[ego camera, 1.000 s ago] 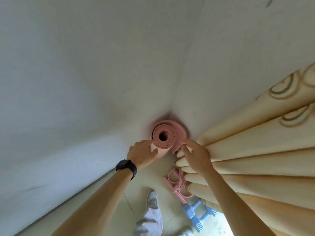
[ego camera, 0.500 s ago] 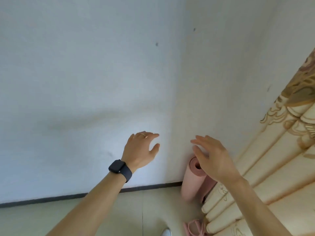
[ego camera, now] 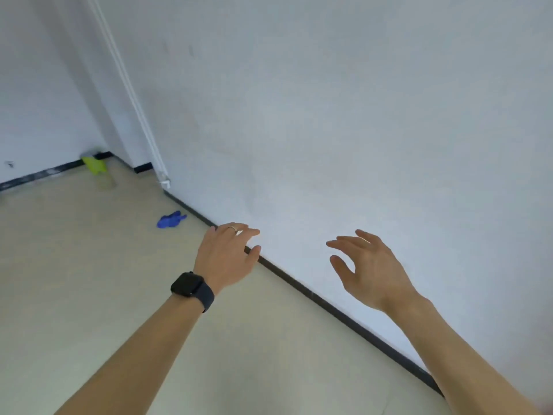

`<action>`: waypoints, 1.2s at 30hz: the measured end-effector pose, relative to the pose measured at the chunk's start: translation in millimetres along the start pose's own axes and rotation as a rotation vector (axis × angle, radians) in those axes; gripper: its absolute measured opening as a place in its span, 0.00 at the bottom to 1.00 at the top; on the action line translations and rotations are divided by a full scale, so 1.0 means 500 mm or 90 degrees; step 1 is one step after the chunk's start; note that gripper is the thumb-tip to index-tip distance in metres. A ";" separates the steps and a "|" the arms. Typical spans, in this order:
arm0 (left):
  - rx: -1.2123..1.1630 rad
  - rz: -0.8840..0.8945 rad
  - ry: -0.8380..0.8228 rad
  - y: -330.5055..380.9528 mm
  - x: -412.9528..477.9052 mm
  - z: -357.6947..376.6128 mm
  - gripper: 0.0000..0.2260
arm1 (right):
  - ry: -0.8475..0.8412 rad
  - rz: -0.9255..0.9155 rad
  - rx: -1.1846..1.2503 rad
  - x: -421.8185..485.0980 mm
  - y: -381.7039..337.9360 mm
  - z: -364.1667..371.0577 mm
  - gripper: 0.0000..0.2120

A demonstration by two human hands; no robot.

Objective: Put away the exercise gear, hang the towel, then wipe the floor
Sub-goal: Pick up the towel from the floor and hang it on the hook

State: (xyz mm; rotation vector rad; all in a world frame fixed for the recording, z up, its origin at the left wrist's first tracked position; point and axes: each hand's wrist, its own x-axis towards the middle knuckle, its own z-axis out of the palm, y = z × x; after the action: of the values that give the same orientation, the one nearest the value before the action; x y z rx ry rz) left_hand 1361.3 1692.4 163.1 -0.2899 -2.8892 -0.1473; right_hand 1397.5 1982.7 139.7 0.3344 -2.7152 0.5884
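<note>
Hovering mid-air, both hands empty: left hand (ego camera: 227, 259) with fingers loosely curled, grip spread; right hand (ego camera: 371, 271) the same, thumb apart from fingers. Black watch (ego camera: 191, 287) on left wrist. Floor (ego camera: 74, 280) bare beneath them, dark skirting (ego camera: 329, 310) along the wall. Blue cloth (ego camera: 170, 220) lies crumpled on floor far left, near the skirting. Green item (ego camera: 95, 165) in far corner, too blurred to identify.

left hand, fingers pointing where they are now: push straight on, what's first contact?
Most likely the white wall, just above the black baseboard. The left hand is open and empty, fingers aimed up and right at it. Nothing shows between; the depth is hard to judge.
</note>
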 end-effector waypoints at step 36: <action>0.109 -0.406 0.033 -1.783 -0.329 -0.166 0.18 | -0.193 -0.335 0.076 0.703 -1.504 0.978 0.17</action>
State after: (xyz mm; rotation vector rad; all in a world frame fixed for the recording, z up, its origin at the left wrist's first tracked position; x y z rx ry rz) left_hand 1351.9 782.3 136.1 0.6580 -2.8079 -0.0108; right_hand 1163.0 1048.5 120.8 1.2090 -2.6928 0.5786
